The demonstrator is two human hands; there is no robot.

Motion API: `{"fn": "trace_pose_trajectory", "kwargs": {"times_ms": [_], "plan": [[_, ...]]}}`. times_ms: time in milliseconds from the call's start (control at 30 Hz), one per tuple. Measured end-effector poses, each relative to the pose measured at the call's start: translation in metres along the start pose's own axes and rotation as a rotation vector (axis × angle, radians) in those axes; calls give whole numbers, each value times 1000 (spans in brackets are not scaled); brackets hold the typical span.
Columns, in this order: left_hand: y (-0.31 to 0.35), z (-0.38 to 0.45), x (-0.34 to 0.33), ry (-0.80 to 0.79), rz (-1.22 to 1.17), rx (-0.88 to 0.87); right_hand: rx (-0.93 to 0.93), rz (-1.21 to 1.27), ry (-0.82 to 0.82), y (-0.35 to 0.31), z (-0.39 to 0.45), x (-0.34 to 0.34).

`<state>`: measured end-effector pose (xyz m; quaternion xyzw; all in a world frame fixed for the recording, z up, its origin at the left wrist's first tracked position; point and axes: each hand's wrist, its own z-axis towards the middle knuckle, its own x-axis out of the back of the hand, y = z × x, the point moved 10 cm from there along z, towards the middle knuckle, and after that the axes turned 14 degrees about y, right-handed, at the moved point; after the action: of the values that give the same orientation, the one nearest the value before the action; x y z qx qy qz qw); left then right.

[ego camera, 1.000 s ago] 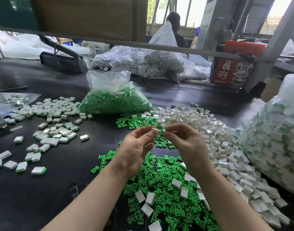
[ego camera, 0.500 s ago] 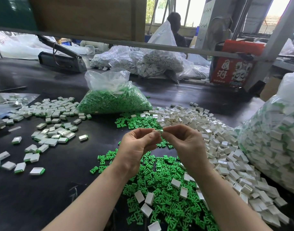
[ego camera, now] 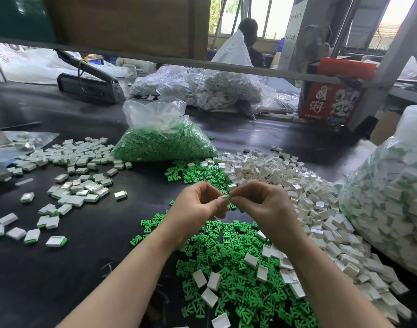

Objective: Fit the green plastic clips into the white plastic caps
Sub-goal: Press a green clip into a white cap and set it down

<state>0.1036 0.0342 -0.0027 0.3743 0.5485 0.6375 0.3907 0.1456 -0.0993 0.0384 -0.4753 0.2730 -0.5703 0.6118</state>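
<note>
My left hand (ego camera: 198, 205) and my right hand (ego camera: 262, 204) meet above the table, fingertips together. Between them they pinch a small white cap (ego camera: 223, 197) with a bit of green clip (ego camera: 230, 197) showing at its right end; most of the piece is hidden by my fingers. Below my hands lies a heap of loose green clips (ego camera: 228, 273) with a few white caps on it. A pile of loose white caps (ego camera: 285, 181) spreads to the right.
Assembled white-and-green pieces (ego camera: 79, 185) lie scattered at left on the dark table (ego camera: 61, 280). A clear bag of green clips (ego camera: 165, 143) stands ahead, a large bag of finished pieces (ego camera: 387, 200) at right. Bags of white parts, a heat sealer (ego camera: 91, 84) and a red box (ego camera: 330, 102) stand behind.
My hands have stayed together on the same small piece, sinking slightly lower and nearer to me. Nothing else on the table has moved.
</note>
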Motion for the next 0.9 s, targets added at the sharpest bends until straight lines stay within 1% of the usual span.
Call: {"fn": "trace_pose_trajectory", "kwargs": {"times_ms": [100,167,267,333,467,533,633,700,900], "plan": [[-1,-5,-10,-149,195,-64,8,-9,-23,-1,-1,-3],[-3,-8,-14,-196,274,-93,0,-8,-33,-1,-1,-4],[2,-10,-15,-197,243,-133,-36,-31,-42,4,-2,-7],[5,-10,-14,-180,212,-157,-57,-107,-77,8,-4,-12],[4,-8,-15,-172,293,-220,14,-328,-182,9,-11,-26],[3,-7,-16,-175,330,-243,40,-380,-216,8,-13,-29],[3,-7,-17,-180,364,-272,28,-345,-249,9,-17,-33],[4,-9,-18,-193,336,-268,12,-289,-251,10,-19,-34],[6,-14,-21,-253,229,-181,-92,-34,-268,15,-20,-35]]}}
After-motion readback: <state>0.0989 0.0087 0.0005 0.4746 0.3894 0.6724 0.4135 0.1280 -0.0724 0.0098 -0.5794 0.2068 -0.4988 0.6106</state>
